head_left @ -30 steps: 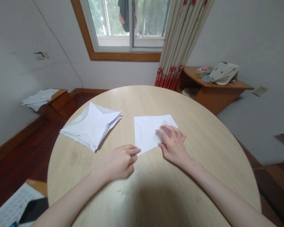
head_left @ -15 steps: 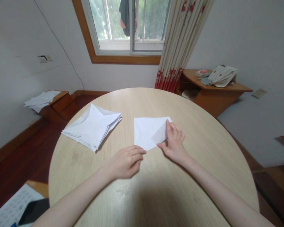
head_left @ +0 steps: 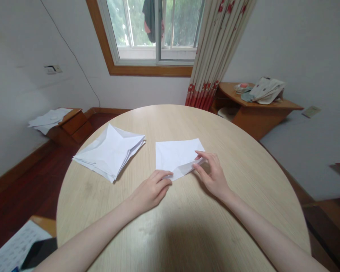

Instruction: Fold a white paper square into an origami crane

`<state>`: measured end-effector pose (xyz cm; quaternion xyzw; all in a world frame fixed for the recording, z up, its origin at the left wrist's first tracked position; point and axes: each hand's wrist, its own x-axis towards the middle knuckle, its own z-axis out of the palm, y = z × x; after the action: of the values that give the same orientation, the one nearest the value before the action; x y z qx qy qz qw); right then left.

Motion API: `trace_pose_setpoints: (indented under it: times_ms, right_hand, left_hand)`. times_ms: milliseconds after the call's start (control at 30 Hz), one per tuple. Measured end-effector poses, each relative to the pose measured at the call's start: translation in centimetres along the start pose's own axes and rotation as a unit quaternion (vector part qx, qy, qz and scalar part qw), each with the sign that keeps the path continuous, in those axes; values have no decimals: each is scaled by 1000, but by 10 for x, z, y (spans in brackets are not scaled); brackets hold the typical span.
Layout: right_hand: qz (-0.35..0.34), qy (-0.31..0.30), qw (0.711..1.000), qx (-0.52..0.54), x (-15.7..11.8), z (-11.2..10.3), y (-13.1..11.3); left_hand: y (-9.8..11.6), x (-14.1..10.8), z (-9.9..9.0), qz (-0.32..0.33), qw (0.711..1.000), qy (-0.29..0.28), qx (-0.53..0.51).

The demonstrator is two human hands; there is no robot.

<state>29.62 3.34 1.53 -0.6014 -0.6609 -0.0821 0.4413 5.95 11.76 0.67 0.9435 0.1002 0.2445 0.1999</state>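
Observation:
A sheet of white paper [head_left: 174,153] lies flat on the round wooden table in front of me, with a flap turned up along its near right edge. My left hand [head_left: 151,189] is closed at the near left corner, its fingertips gripping the paper's edge. On the right side, my right hand [head_left: 214,175] pinches the flap between thumb and fingers. Left of the sheet rests a stack of creased white papers [head_left: 109,151], touched by neither hand.
The pale round table [head_left: 175,117] has its far edge near a window and a patterned curtain [head_left: 212,56]. A corner shelf [head_left: 260,117] holds a bag [head_left: 268,90]. At lower left lie a dark phone [head_left: 39,253] and a printed sheet [head_left: 19,241].
My right hand has drawn nearer to me, away from the far right corner. The flap now runs along the near edge instead of the right side. My left hand has shifted slightly forward.

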Motion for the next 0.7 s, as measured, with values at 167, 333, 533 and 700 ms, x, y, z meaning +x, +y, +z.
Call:
trace_pose_setpoints:
  times_ms: [167, 333, 533, 700]
  right_hand:
    - [-31, -26, 999, 16, 6, -13, 1]
    - [-26, -119, 992, 25, 14, -33, 2]
    - [-8, -251, 968, -10, 9, -39, 7]
    - [-56, -314, 943, -94, 0, -28, 3]
  left_hand:
    - [-2, -1, 3, -83, 995, 14, -62]
    - [-3, -1, 3, -83, 996, -29, -27]
    - [-3, 1, 3, -56, 996, -48, 53]
    - [-3, 1, 1, -20, 992, -70, 108]
